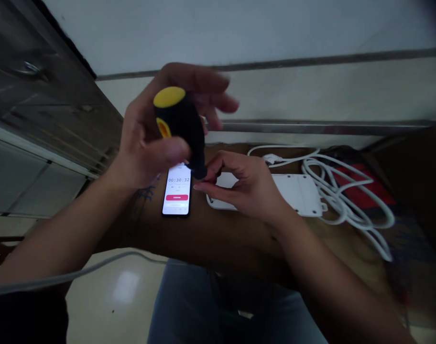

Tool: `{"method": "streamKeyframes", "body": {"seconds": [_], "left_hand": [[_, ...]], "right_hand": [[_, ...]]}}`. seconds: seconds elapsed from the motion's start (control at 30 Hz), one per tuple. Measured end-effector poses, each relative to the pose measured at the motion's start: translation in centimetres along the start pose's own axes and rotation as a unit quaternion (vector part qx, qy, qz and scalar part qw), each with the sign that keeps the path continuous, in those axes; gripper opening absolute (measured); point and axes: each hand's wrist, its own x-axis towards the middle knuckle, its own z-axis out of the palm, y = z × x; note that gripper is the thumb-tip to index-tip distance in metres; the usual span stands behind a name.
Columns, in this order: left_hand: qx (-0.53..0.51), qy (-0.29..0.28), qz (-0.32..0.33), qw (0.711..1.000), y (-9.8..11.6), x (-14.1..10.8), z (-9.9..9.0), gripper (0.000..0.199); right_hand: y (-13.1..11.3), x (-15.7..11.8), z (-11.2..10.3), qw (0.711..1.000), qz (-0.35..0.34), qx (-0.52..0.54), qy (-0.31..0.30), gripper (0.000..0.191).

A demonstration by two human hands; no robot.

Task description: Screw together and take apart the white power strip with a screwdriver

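My left hand (146, 143) is shut around a screwdriver (178, 119) with a black handle and yellow end cap, held up above the table. Its shaft is hidden behind the handle and my fingers. My right hand (243, 186) is spread open just to the right of the handle's lower end, with its fingertips close to it. It hangs over a white plastic extension board (300, 191), part of which it hides. Below the screwdriver lies a smartphone (177, 191), its lit screen showing a timer at 00:30:32.
A coiled white cable (350, 167) lies on the brown wooden table (232, 239) right of the board, beside a red object (361, 186). A dark cabinet (42, 71) stands at the left. A grey cord (78, 272) crosses below my left arm, above my jeans.
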Motion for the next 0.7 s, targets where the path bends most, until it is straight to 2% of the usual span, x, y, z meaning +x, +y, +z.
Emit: {"method": "streamKeyframes", "body": {"seconds": [0.07,0.1,0.17,0.2,0.3,0.57,0.63,0.7], "left_hand": [[-0.105,-0.08,-0.055,0.99,0.8,-0.4,0.1,0.058],[-0.116,-0.084,-0.078,0.987,1.0,-0.6,0.1,0.047],[-0.086,-0.076,-0.077,0.99,0.9,-0.7,-0.1,0.037],[-0.069,-0.059,-0.046,0.995,0.6,-0.7,-0.3,0.038],[0.0,-0.059,0.052,0.997,-0.2,-0.4,-0.5,0.05],[0.129,-0.039,0.079,0.988,1.6,-0.7,1.1,0.047],[0.143,-0.013,0.1,0.985,1.4,-0.5,1.2,0.048],[0.16,0.037,0.153,0.975,0.9,-0.3,1.3,0.05]], "right_hand": [[0.0,-0.1,-0.2,1.0,0.026,0.002,0.001,0.032],[0.0,-0.2,-0.4,0.999,0.034,0.001,0.0,0.034],[0.0,-0.2,-0.7,0.999,0.045,0.001,-0.009,0.035],[-0.1,-0.2,-0.8,0.999,0.046,0.002,-0.016,0.035],[-0.5,-0.1,-1.1,0.999,0.04,-0.002,-0.033,0.032],[-1.2,0.0,-1.5,0.998,0.012,-0.017,-0.058,0.027],[-1.0,-0.1,-1.5,0.998,0.0,-0.028,-0.052,0.025],[-0.8,-0.1,-1.5,0.998,-0.019,-0.032,-0.042,0.024]]}}
